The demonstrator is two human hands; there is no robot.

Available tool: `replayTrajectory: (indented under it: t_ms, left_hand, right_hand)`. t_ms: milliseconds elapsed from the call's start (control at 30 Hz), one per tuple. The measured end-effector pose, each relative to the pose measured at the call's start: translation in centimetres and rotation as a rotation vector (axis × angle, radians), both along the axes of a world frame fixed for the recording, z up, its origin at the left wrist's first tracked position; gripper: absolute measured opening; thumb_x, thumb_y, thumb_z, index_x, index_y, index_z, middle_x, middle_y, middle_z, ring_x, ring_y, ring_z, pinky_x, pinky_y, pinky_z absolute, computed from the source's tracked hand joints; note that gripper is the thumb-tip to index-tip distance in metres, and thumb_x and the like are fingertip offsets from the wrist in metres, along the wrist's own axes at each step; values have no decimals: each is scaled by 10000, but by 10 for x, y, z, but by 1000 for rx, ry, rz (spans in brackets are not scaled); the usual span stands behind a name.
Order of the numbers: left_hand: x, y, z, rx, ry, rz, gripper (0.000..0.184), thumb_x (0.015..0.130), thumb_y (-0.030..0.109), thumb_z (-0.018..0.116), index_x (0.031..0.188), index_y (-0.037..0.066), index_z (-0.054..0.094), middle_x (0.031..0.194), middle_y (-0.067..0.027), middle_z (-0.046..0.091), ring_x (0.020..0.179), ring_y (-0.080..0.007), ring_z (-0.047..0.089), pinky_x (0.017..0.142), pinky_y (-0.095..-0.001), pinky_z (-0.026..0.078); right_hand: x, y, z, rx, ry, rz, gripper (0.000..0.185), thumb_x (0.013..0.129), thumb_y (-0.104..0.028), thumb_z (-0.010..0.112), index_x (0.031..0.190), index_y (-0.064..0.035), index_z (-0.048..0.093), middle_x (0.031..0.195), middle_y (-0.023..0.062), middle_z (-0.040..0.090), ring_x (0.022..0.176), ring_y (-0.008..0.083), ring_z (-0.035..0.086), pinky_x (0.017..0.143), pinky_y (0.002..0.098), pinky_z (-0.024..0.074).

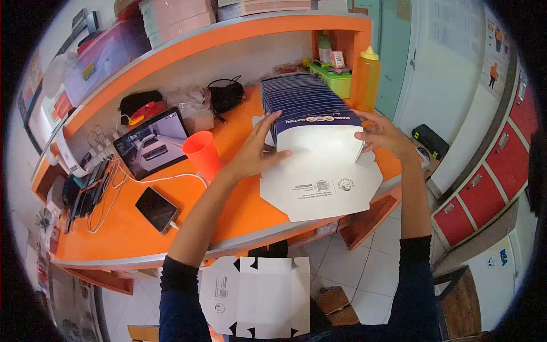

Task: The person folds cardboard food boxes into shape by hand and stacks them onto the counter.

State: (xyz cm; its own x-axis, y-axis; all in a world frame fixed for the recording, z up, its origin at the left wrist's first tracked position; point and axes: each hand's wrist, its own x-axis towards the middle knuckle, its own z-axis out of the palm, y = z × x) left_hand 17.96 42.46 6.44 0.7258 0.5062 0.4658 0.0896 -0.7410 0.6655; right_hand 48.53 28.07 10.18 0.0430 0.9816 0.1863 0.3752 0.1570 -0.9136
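While a navy-and-white cardboard box [322, 147] fronts a packed row of navy boxes [302, 94] on the orange table [245, 210], the left hand [254, 148], fingers wide, touches its left edge; the right hand [388, 138] pinches its right side.

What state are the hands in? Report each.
Left hand: partly open, touching the left edge of the white-and-navy folded cardboard box.
Right hand: closed on that box's right edge.

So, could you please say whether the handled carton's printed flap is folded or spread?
Spread: the printed flap extends outward, its angled edges showing.
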Motion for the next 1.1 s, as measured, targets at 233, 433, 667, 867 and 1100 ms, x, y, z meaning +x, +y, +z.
replayTrajectory:
  t_ms: [233, 433, 667, 867, 1100]
  left_hand:
    - [-1, 0, 2, 22, 4, 9, 878, 754, 259, 779, 1450, 171, 252, 1473, -306, 152, 1321, -386, 345, 843, -385, 559]
    - [1, 0, 4, 54, -20, 16, 825, 752, 242, 775, 1423, 142, 305, 1429, -275, 241, 1244, -378, 444, 823, -372, 566]
    - [1, -8, 4, 242, -18, 196, 940, 695, 331, 808, 1429, 103, 268, 1359, -231, 319, 1210, -380, 464, 933, -413, 479]
    - [2, 0, -42, 128, 148, 108, 1322, 657, 467, 804, 1455, 97, -184, 1414, -319, 310, 1278, -441, 390, 1042, -425, 358]
    - [-2, 7, -40, 145, 298, 159, 1271, 712, 574, 708, 1444, 100, -217, 1276, -349, 465, 1073, -506, 541, 921, -445, 461]
  right_hand:
    - [4, 18, -7, -49, -63, -23, 526, 934, -360, 546, 1351, -53, 450, 1050, 85, 629, 869, 168, 630, 662, 285, 573]
    - [14, 44, -17, -99, -57, -158, 446, 941, -400, 523, 1164, -19, 581, 970, 50, 632, 732, 131, 573, 569, 282, 489]
    - [1, 45, -37, 65, -139, -377, 407, 849, -387, 652, 942, 9, 660, 804, 54, 662, 669, 156, 597, 616, 311, 493]
    - [15, 39, -84, 136, -112, -252, 373, 728, -229, 766, 967, 34, 651, 870, 97, 688, 766, 177, 652, 696, 294, 518]
    - [15, 33, -70, 9, -32, -122, 653, 639, -190, 829, 1186, 33, 552, 1068, 135, 654, 951, 215, 632, 832, 302, 501]
